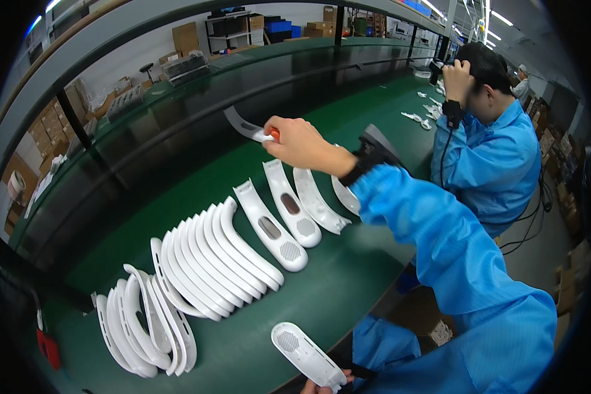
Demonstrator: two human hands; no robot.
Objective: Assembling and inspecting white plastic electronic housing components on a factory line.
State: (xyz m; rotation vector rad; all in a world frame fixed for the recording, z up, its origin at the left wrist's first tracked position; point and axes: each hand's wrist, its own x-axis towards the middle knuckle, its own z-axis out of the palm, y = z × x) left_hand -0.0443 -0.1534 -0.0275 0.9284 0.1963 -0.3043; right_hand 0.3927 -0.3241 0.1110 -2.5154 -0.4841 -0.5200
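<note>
At the bottom edge, my left hand (319, 387) grips the end of a white plastic shell (306, 354). Its inner side and a round perforated grille show. My right hand (300, 142) reaches far over the bench, fingers closed around a small orange-red object (274, 134) whose kind is mostly hidden. A pale curved piece with a slot (241, 123) extends from those fingertips; whether it is held or a reflection I cannot tell. Below that arm lie separate white shells (291, 205), some with oval windows and grilles. A tight row of nested curved shells (217, 262) stands to their left.
Another bunch of white shells (144, 322) sits at the left end of the green bench (243, 331). A black upright panel (171, 118) borders the far side. To the right sits a co-worker (489, 144) in blue, near small white parts (423, 118). A red-handled tool (48, 348) is at far left.
</note>
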